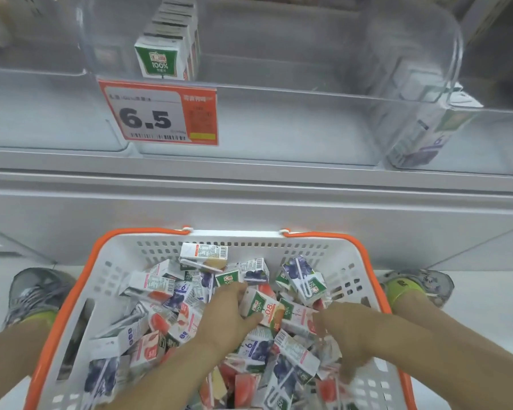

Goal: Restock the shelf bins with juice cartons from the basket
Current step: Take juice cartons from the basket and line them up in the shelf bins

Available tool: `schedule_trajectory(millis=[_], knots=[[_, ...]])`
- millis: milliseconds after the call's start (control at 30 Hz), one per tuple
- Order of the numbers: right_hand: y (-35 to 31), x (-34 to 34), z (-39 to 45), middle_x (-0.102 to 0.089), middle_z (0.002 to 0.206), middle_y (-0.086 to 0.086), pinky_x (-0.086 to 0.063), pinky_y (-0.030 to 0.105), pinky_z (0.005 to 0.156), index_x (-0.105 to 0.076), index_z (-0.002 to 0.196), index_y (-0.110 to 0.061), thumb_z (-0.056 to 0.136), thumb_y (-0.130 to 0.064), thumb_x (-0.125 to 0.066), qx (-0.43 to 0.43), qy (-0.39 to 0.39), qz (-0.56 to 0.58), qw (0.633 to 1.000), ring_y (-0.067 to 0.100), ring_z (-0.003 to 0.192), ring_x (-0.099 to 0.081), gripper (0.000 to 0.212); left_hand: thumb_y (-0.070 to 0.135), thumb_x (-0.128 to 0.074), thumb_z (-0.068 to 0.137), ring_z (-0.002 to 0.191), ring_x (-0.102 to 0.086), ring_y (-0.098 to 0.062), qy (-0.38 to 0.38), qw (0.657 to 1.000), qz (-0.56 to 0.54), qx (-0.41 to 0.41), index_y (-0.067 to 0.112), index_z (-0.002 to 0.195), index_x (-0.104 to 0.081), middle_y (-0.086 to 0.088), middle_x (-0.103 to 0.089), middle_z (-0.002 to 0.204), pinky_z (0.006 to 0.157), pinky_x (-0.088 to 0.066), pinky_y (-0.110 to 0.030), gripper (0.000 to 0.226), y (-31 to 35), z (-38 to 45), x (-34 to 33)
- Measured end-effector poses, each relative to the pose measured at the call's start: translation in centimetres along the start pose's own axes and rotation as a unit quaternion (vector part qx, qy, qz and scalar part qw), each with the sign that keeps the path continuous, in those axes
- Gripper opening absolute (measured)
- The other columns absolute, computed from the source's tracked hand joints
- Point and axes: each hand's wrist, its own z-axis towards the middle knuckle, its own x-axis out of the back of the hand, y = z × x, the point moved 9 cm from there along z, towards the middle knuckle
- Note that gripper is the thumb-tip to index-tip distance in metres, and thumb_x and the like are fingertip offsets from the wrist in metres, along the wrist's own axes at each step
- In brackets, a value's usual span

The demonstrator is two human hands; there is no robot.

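A: Reaching into the basket with both hands. Left hand sits at frame centre, fingers and thumb curled on an orange-label carton, which lies on top of the pile.
B: Right hand?
A: Right hand at 4 o'clock from the left one, fingers down among the juice cartons. Blurred; can't tell whether it's spread or clamped on anything.
B: Basket position?
A: On the floor between two grey shoes, orange rim, white slotted walls, heaped with mixed cartons.
B: Shelf?
A: At 12 o'clock. Clear bin holds one row of green-label cartons along its left side. Price tag reading 6.5 on its front. Neighbouring bin at 2 o'clock has a purple-label carton leaning.
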Motion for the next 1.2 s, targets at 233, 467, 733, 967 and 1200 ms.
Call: schedule_trajectory(millis=[233, 467, 733, 967, 1200], knots=[[0.4, -1.4, -0.4, -0.054, 0.125, 0.005, -0.052, 0.036, 0.088, -0.053, 0.130, -0.016, 0.081, -0.011, -0.075, -0.017, 0.067, 0.030, 0.997, 0.026, 0.111, -0.057, 0.055, 0.014, -0.084, 0.075, 0.082, -0.065, -0.003, -0.057, 0.997, -0.055, -0.008, 0.028, 0.097, -0.060, 0.010, -0.068, 0.094, 0.077, -0.057, -0.023, 0.035, 2.0, -0.7, 0.3], [3.5, 3.1, -2.9, -0.062, 0.109, -0.002, -0.054, 0.032, 0.072, -0.057, 0.114, -0.023, 0.067, -0.030, -0.087, -0.010, 0.162, 0.280, 0.946, 0.019, 0.090, -0.066, 0.055, 0.015, -0.084, 0.076, 0.081, -0.070, -0.008, -0.075, 0.975, -0.208, 0.032, 0.021, 0.099, -0.070, 0.006, -0.077, 0.089, 0.077, -0.054, -0.023, 0.027, 3.6, -1.6, 2.0], [4.2, 10.1, -9.0, -0.070, 0.110, 0.017, -0.061, 0.032, 0.075, -0.069, 0.113, 0.000, 0.079, 0.004, -0.078, 0.139, 0.176, 0.642, 0.733, 0.030, 0.096, -0.073, 0.035, 0.040, -0.056, 0.091, 0.107, -0.064, -0.037, -0.136, 0.813, -0.548, 0.139, 0.010, 0.085, -0.080, -0.023, -0.070, 0.103, 0.107, -0.042, -0.057, 0.039, 7.3, -4.2, 2.7], [3.2, 14.6, -13.0, -0.073, 0.108, 0.021, -0.062, 0.036, 0.079, -0.060, 0.123, -0.002, 0.081, -0.005, -0.074, 0.186, 0.183, 0.666, 0.699, 0.030, 0.101, -0.072, 0.044, 0.031, -0.069, 0.083, 0.098, -0.069, -0.040, -0.173, 0.883, -0.428, 0.087, -0.001, 0.110, -0.070, -0.026, -0.069, 0.114, 0.090, -0.056, -0.051, 0.042, 13.1, -4.6, 8.2], [0.6, 18.1, -16.4, -0.074, 0.099, 0.024, -0.061, 0.033, 0.073, -0.057, 0.106, 0.000, 0.072, -0.017, -0.078, 0.220, 0.257, 0.704, 0.625, 0.035, 0.091, -0.069, 0.043, 0.012, -0.082, 0.076, 0.088, -0.070, -0.027, -0.225, 0.932, -0.284, -0.017, 0.014, 0.099, -0.076, -0.017, -0.073, 0.112, 0.092, -0.050, -0.051, 0.024, 18.6, -6.5, 13.9]])
